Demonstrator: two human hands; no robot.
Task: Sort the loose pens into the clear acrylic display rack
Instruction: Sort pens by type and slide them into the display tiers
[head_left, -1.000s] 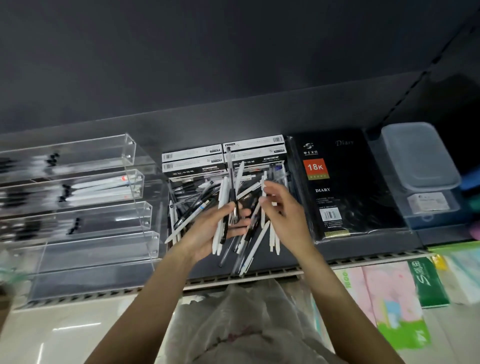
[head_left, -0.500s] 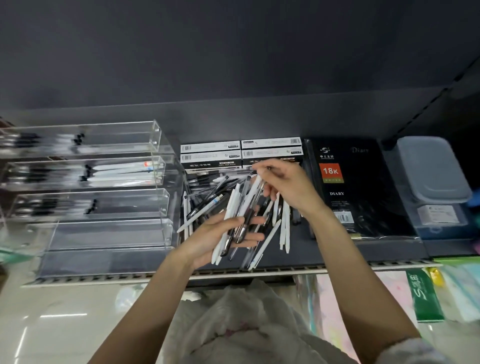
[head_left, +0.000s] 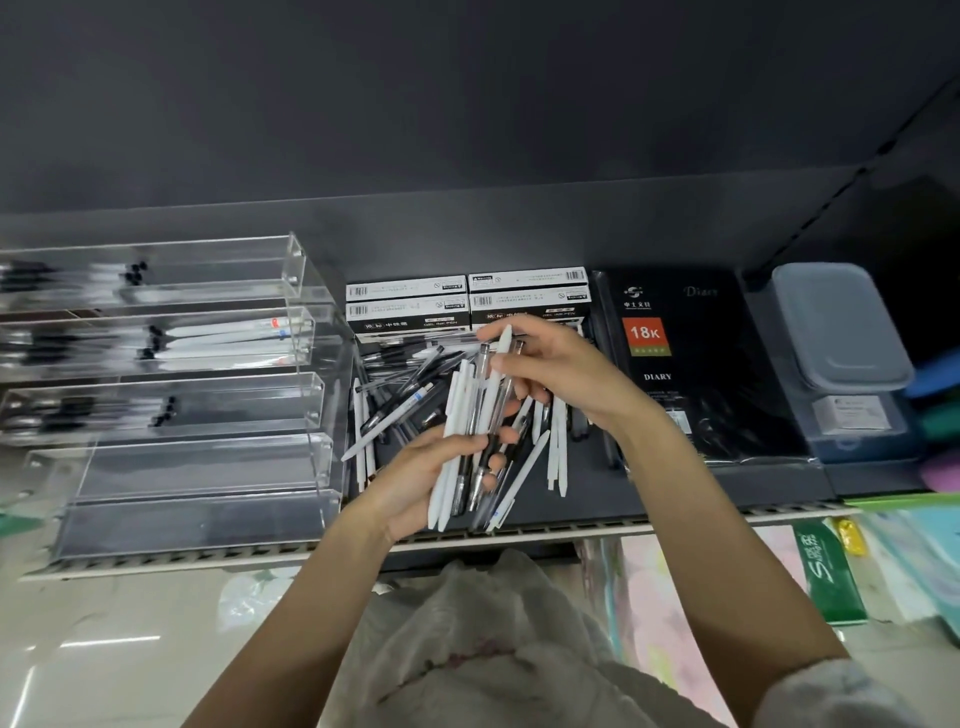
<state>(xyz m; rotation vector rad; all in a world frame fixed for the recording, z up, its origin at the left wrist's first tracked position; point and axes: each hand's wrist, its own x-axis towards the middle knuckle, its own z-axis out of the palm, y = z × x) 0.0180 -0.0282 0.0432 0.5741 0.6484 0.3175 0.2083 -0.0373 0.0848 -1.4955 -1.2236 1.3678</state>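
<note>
While your left hand (head_left: 415, 478) cradles a fan of white and black plastic pens (head_left: 470, 431), fingers curled underneath so none slip | right hand (head_left: 550, 364) pinches one white pen (head_left: 501, 358), presumably adding it | loose pile (head_left: 400, 384) on the shelf just right of the clear acrylic tiered rack (head_left: 208, 415).

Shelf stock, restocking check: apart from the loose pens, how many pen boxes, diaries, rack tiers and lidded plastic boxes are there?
Gel pen boxes: 4
Black diary: 1
Acrylic rack tiers: 5
Lidded plastic box: 1
Total: 11
</note>
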